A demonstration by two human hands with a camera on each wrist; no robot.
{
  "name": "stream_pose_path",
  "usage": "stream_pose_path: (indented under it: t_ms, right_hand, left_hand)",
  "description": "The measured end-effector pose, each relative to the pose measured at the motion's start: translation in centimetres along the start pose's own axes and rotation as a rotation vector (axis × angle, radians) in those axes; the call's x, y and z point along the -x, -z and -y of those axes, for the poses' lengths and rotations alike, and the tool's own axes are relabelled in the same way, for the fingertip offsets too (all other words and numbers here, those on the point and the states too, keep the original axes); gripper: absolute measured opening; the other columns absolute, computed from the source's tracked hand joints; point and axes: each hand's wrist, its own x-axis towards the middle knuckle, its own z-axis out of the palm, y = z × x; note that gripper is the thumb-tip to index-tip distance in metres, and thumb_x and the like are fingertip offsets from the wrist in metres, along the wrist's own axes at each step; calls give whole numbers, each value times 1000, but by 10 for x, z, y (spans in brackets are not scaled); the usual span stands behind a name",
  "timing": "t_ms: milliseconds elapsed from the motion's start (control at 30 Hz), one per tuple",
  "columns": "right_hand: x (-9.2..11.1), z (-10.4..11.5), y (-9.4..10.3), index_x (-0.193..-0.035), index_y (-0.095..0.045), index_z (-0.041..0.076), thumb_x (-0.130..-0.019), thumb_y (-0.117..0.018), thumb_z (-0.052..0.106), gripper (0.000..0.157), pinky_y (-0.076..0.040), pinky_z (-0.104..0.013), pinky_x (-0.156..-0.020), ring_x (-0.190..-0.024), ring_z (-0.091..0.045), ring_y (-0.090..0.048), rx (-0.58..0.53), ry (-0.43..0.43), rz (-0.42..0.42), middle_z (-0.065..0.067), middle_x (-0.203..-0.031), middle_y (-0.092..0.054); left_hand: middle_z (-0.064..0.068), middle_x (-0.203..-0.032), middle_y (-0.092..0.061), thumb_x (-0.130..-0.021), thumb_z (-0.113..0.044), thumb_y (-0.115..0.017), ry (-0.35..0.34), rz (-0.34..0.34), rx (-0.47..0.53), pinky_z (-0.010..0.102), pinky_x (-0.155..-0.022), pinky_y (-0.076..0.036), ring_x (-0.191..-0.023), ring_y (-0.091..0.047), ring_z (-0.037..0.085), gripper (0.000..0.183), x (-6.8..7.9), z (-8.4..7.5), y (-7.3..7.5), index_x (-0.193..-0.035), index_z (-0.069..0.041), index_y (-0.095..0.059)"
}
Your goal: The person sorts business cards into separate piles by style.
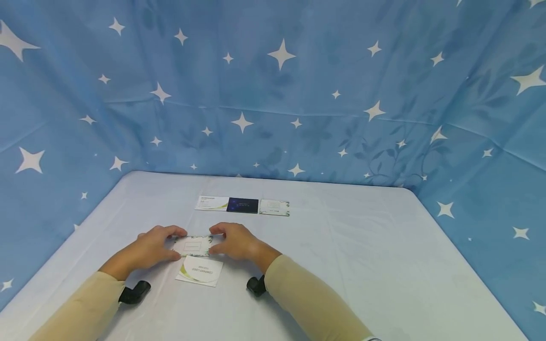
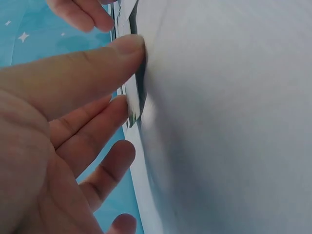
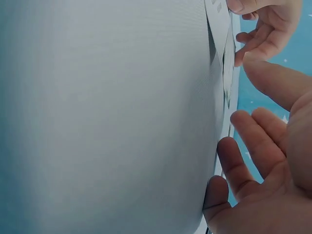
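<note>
A white business card with a leafy green border lies in front of me, between my two hands. My left hand pinches its left end, with the thumb on the near edge and fingers at the far side. My right hand is at the card's right end, thumb and fingers spread apart around the corners; in the right wrist view its fingers are loosely bent and hold nothing. Just nearer, a white business card with a green curve and a company logo lies slightly turned, close against the bordered card.
Farther back, a row holds a white card with a green curve, a dark blue card and a leaf-bordered white card. A white cloth covers the table. Behind hangs a blue curtain with white stars.
</note>
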Motion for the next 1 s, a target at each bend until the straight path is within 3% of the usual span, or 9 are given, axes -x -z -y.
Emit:
stream_pose_path:
  t_ms: [300, 567, 767, 1000]
  right_hand:
    - [0, 0, 0, -134, -64, 18, -81, -86, 26, 58, -42, -28, -98, -107, -8, -57, 49, -33, -9, 10, -129, -64]
    - [0, -1, 1, -133, -64, 20, -84, -82, 26, 53, -44, -27, -92, -99, -8, -56, 104, -36, -40, 9, -125, -65]
    - [3, -4, 11, -134, -64, 16, -88, -79, 26, 50, -45, -27, -95, -112, -13, -59, 115, 27, -75, 8, -129, -64]
    - [10, -18, 30, -132, -65, 15, -89, -78, 27, 47, -46, -31, -96, -119, -18, -58, 61, 24, -102, 8, -131, -63]
  left_hand:
    - [9, -120, -62, -80, -24, -84, -30, -27, 55, 62, -92, -28, -114, -52, 36, 53, -4, -6, -3, -126, -7, -64]
    - [14, -121, -58, -81, -26, -82, 18, -28, 80, 61, -89, -33, -116, -49, 37, 50, -5, -11, 1, -126, -11, -64]
    - [12, -120, -59, -83, -24, -81, -37, -46, 62, 62, -91, -30, -115, -50, 38, 45, -13, -17, 7, -123, -12, -65]
    - [10, -118, -60, -85, -28, -81, -65, -36, 51, 61, -93, -28, -117, -50, 38, 44, -30, -33, 8, -122, -12, -65]
